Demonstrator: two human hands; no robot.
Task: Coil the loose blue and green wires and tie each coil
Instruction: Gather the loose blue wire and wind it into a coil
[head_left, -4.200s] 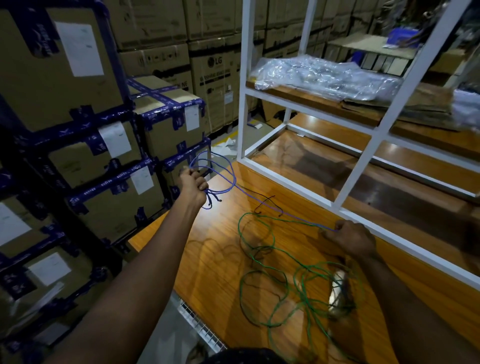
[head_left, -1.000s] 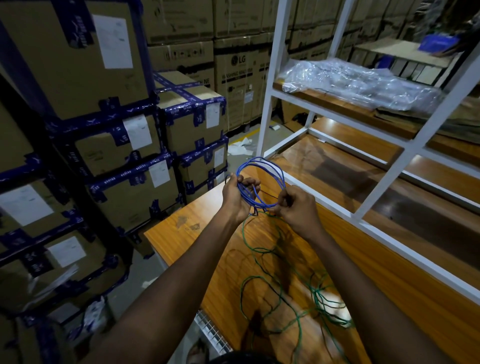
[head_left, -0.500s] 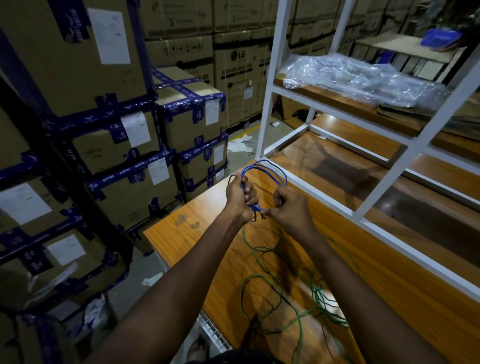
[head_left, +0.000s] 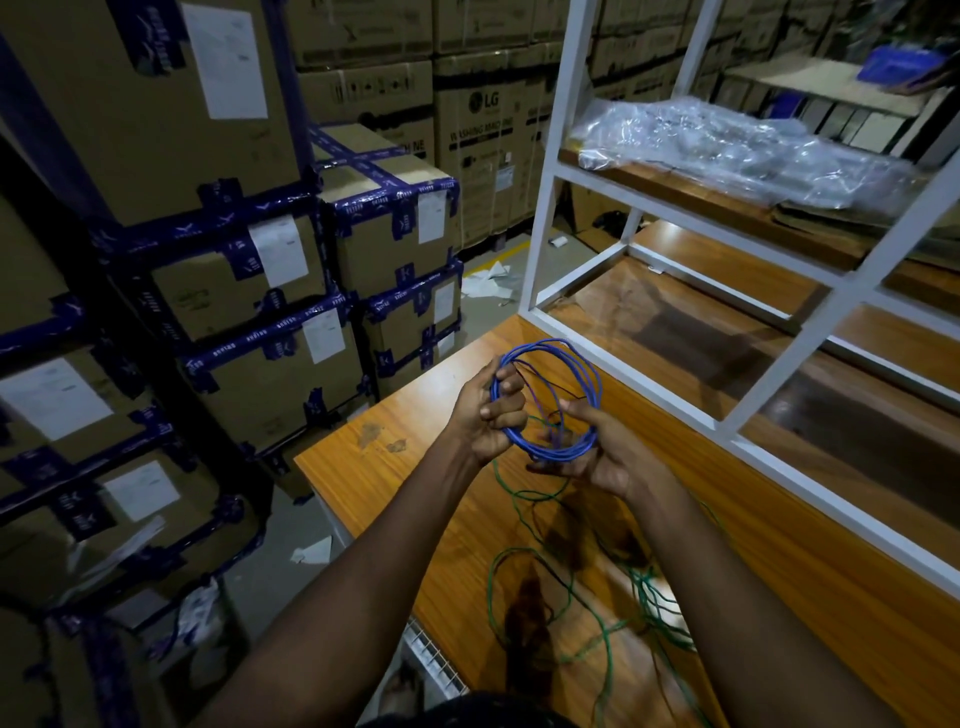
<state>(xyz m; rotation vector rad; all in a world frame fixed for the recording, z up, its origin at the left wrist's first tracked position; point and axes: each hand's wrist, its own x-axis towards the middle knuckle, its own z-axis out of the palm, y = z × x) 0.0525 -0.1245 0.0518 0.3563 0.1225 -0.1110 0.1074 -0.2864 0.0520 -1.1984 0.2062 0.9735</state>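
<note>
Your open room is the bare worktop (head_left: 374, 467) left of the white rack frame (head_left: 540, 218). That frame's uprights and bottom rail wall off the worktop's far side. Loose green wire (head_left: 566, 603) sprawls over the near part, beside the frame. Stacked cartons (head_left: 395, 228) stand just beyond the worktop's left edge.

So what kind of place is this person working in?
Most likely a warehouse or stockroom. Taped cardboard boxes with shipping labels are stacked high, larger appliance cartons stand behind them, and a white metal rack sits on the wooden workbench.
</note>
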